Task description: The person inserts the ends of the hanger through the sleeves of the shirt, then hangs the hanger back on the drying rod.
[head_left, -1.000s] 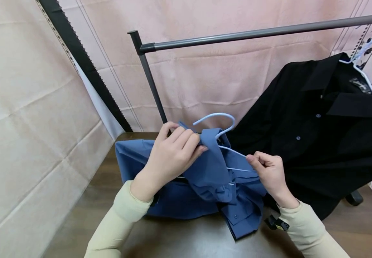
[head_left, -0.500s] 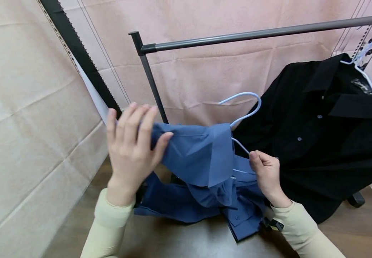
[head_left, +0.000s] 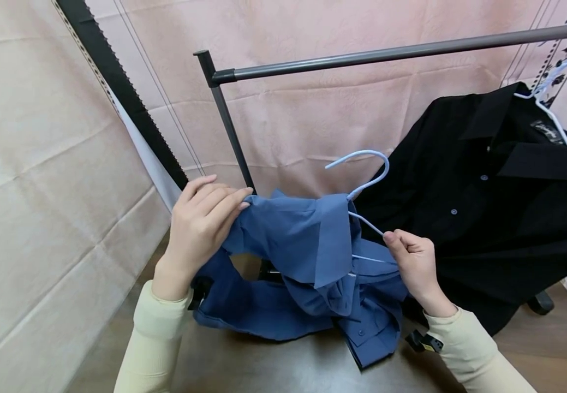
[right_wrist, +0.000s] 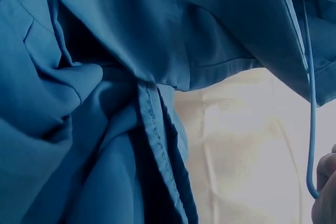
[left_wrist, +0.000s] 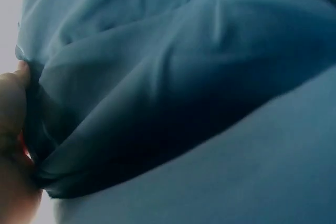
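A blue button shirt point(head_left: 288, 229) hangs in loose folds around a light-blue hanger point(head_left: 381, 172), whose hook rises above the collar. At the shirt's left shoulder my left hand point(head_left: 200, 232) pinches the cloth between thumb and fingers. My right hand point(head_left: 415, 267) grips the bare right arm of the hanger, beyond the collar. The left wrist view has the thumb point(left_wrist: 10, 103) against the shirt cloth point(left_wrist: 131, 77). In the right wrist view the hanger wire point(right_wrist: 312, 129) runs down to the curled fingers at the edge. The hanger's left arm is hidden inside the shirt.
A dark metal rack bar point(head_left: 362, 57) crosses behind the hands, with its left post point(head_left: 231, 136) going down behind the shirt. At the right a black shirt point(head_left: 440, 207) hangs on another light hanger point(head_left: 558, 71). A brown table point(head_left: 263, 363) lies below.
My left hand let go near the collar, moved left with its fingers spread, and now pinches the shirt's shoulder. The hanger hook shifted right and up, then slightly back down. My right hand kept its grip.
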`<act>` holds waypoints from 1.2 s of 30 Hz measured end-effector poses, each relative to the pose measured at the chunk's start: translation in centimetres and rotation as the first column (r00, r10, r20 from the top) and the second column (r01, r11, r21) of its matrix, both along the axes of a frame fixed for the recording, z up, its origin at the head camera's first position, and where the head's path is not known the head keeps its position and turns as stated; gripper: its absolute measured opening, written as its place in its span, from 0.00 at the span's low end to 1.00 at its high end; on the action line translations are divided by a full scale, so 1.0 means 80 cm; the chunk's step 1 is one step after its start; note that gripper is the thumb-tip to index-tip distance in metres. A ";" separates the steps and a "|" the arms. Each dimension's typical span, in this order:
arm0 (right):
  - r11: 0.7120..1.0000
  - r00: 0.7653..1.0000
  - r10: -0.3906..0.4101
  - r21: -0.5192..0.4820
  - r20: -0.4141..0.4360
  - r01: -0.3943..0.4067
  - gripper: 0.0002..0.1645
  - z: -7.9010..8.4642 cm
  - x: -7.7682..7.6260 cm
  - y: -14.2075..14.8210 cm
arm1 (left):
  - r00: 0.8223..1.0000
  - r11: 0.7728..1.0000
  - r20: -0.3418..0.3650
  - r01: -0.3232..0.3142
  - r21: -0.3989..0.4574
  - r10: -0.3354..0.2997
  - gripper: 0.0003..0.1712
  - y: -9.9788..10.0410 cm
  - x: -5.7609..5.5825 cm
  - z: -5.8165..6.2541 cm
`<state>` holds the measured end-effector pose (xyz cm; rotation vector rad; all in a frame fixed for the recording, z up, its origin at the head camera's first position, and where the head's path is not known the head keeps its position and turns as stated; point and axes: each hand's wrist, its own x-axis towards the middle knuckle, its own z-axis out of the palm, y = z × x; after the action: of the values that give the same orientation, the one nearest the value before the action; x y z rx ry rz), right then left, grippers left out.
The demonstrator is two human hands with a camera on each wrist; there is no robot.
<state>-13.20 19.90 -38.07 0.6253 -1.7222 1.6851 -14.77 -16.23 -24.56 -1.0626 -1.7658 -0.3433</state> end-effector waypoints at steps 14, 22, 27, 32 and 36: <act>0.994 1.000 -0.015 0.108 0.018 0.013 0.28 0.003 0.000 -0.026 | 0.975 0.982 0.137 0.162 0.093 -0.174 0.17 0.038 0.007 -0.007; 0.989 1.000 -0.018 0.144 -0.003 0.018 0.28 0.003 0.000 -0.027 | 0.963 0.991 0.236 0.129 0.019 -0.130 0.31 0.050 0.015 -0.013; 0.979 0.997 -0.025 0.201 -0.069 0.039 0.24 0.008 0.004 -0.031 | 0.962 0.994 0.263 0.093 -0.059 -0.074 0.41 0.060 0.019 -0.018; 0.975 0.995 -0.023 0.217 -0.102 0.045 0.20 0.008 0.003 -0.036 | 0.962 0.995 0.270 0.068 -0.071 -0.046 0.38 0.065 0.018 -0.022; 0.976 0.994 0.011 0.216 -0.107 0.012 0.20 0.006 0.000 -0.039 | 0.968 0.996 0.249 0.042 -0.084 -0.020 0.32 0.065 0.015 -0.024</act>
<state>-13.19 16.78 -37.61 0.7998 -1.8410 1.4458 -13.55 -11.01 -26.46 -1.1511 -2.0043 -0.4361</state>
